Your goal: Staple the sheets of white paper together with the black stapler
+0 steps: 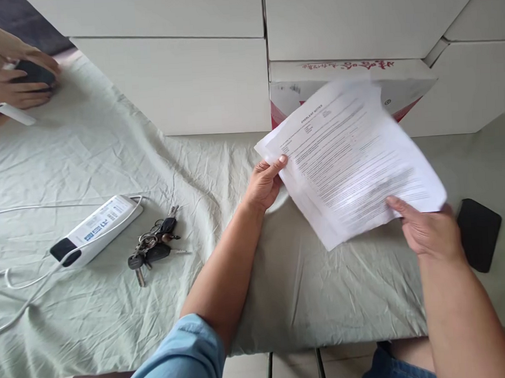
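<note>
While my left hand [264, 183] pinches the printed sheets [352, 161] at their near-left edge and my right hand [428, 230] clamps the opposite lower corner, I log one risk: loosely stacked, blurred pages may fan and slide from either pinch.

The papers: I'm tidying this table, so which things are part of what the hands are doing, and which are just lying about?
In hand:
- printed papers, held by the left hand and right hand

Lying about:
- bunch of keys
- white power bank with its cable
- black phone
- red and white box
- another person's hands
</note>
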### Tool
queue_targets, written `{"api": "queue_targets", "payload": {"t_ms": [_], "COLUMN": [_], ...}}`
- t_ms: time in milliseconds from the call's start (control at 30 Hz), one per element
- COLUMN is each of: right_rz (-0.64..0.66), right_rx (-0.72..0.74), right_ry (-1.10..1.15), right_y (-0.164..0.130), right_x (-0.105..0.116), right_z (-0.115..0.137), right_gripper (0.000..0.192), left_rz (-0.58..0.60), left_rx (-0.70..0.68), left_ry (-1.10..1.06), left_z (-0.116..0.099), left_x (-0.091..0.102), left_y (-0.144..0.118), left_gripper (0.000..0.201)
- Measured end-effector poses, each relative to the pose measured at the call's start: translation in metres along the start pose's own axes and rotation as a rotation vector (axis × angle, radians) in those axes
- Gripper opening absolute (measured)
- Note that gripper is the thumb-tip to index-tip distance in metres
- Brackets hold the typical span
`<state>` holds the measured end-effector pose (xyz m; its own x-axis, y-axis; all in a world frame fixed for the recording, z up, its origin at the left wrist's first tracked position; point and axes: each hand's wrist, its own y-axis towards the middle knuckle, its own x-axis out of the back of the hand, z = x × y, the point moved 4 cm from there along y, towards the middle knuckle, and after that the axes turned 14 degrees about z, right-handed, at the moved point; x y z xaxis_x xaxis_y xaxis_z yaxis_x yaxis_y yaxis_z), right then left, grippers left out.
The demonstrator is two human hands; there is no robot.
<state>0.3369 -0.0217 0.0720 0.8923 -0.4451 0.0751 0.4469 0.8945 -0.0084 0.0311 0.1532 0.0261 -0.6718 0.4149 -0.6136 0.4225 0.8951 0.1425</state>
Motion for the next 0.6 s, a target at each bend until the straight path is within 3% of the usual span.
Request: {"api": "queue_targets", "payload": {"t_ms": [67,133,267,367,533,600], "right_rz": [-0.076,-0.065,0.022,0.059,0.087,0.05], "right_rx": [0.195,0.271,0.239,0.234,0.08,0.119], "right_ry": [-0.087,-0.122,-0.133,-0.099,0.022,0.01], "right_y": [-0.001,0.0,0.003,0.008,0.016,0.016], "right_x": [0.01,0.021,0.033,0.032,0.026,0.027], "right_z": [0.015,0.026,0.031,0.023,0.001,0.002], "right_gripper": [0.046,0.038,0.028,0.034,0.044,0.04], "left_rz": [0.009,0.024,0.118,0.074,0.061,0.099], "left_rx": [-0.001,0.007,0.047,0.117,0.189,0.202], "left_ry": [0.07,0.158,0.334,0.444,0.355,0.339], "left_z": [-0.008,-0.016,-0.022,-0.017,-0.015,-0.018], "left_x": [0.005,0.01,0.013,0.016,0.018,0.018], "left_y": [-0.001,-0.001,-0.002,-0.002,-0.004,-0.005], "left_gripper": [0.058,0.057,0.056,0.048,0.044,0.044]}}
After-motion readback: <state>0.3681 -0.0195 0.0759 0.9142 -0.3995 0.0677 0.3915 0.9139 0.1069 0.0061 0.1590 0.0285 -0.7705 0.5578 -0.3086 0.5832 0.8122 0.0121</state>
